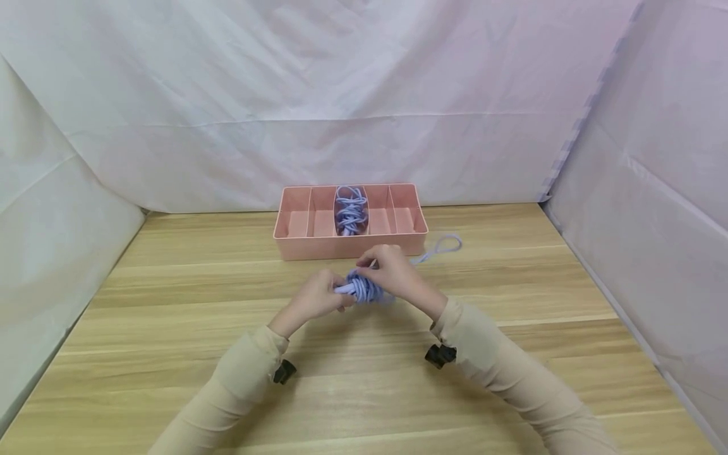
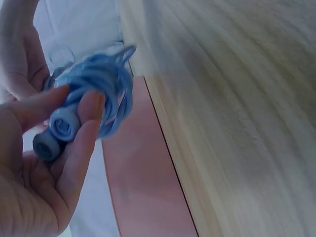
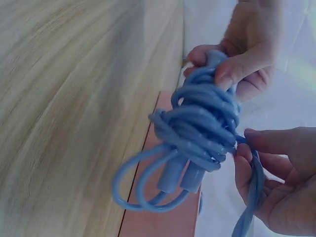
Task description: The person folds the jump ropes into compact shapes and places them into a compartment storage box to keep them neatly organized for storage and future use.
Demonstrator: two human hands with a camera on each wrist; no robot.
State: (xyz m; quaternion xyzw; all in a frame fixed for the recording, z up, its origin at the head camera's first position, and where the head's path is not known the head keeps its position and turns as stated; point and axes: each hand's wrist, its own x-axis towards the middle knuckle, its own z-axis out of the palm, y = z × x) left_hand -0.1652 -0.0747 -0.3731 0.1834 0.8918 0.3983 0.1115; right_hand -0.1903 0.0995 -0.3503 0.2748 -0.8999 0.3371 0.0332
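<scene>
Above the table, in the head view, is a blue jump rope point(image 1: 366, 291), its cord wrapped in many turns around its two handles. My left hand point(image 1: 315, 295) grips the handles at one end, and the left wrist view shows their round end caps point(image 2: 64, 123) between thumb and fingers. With thumb and fingertips, my right hand point(image 1: 391, 270) pinches a strand of cord point(image 3: 254, 182) beside the windings. That strand's loop point(image 1: 449, 242) trails out to the right. Two cord loops point(image 3: 143, 180) curve out near the handles' other ends point(image 3: 173, 177) in the right wrist view.
Just beyond my hands stands a pink divided tray point(image 1: 352, 248). A second bundle of blue cord point(image 1: 351, 212) lies in its middle compartment. White cloth point(image 1: 364, 151) hangs behind the wooden table point(image 1: 352, 392) and along both sides.
</scene>
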